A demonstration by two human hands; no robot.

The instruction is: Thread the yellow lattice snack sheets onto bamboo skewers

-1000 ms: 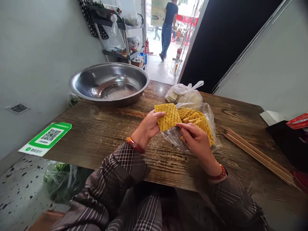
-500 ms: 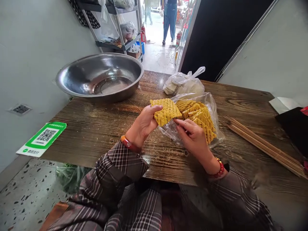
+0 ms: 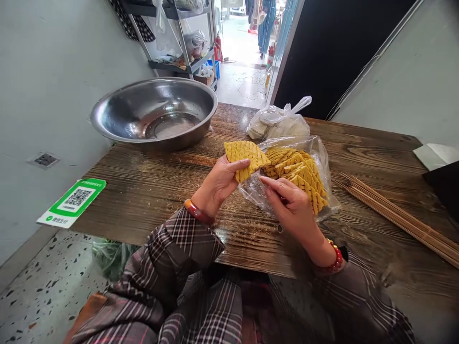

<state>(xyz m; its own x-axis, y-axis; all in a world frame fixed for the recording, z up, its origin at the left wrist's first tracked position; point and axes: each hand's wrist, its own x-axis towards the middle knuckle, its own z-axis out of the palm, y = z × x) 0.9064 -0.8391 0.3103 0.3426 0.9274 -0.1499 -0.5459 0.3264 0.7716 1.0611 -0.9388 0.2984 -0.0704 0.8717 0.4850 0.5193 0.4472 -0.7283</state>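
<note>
"Where's the slice being worked?"
"Middle of the frame: the left hand (image 3: 218, 182) grips the scored yellow slice (image 3: 245, 154), thumb across its face."
"And the right grip?"
"The right hand (image 3: 292, 203) sits just below the slice's lower right edge, fingertips close together; I can't tell whether they pinch anything."
"How to handle it?"
"Thumb flat and light, I'd say, as the cuts could tear; keep it off the yellow pile (image 3: 304, 177) right of centre."
</note>
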